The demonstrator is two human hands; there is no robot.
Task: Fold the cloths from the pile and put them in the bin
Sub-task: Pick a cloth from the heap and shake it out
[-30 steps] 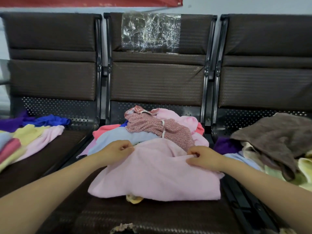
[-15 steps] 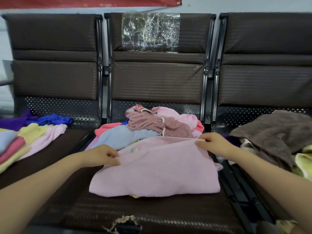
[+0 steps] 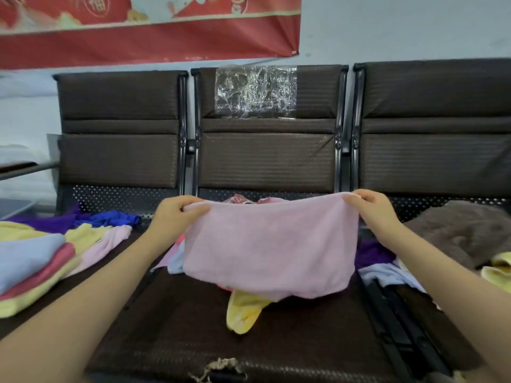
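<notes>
- Both hands are up in front of the middle seat (image 3: 276, 327) of a brown three-seat bench, holding a pink towel (image 3: 269, 244) stretched out between them.
- Left hand (image 3: 172, 217) has its fingers curled over the top left corner, pinching it.
- Right hand (image 3: 372, 210) does the same at the top right corner, thumb and fingers clamped on the edge.
- The towel hangs doubled over, its bottom sagging just above the seat and covering most of the cloth pile (image 3: 243, 200) behind it.
- A yellow cloth (image 3: 244, 313) pokes out from under the towel onto the seat.
- Left seat has a stack of folded cloths (image 3: 33, 261): light blue on top, then red-pink and yellow.
- Right seat holds a brown towel (image 3: 459, 230) heaped on other cloths, with a purple one (image 3: 370, 254) beside it.
- Can't see any bin in this view.
</notes>
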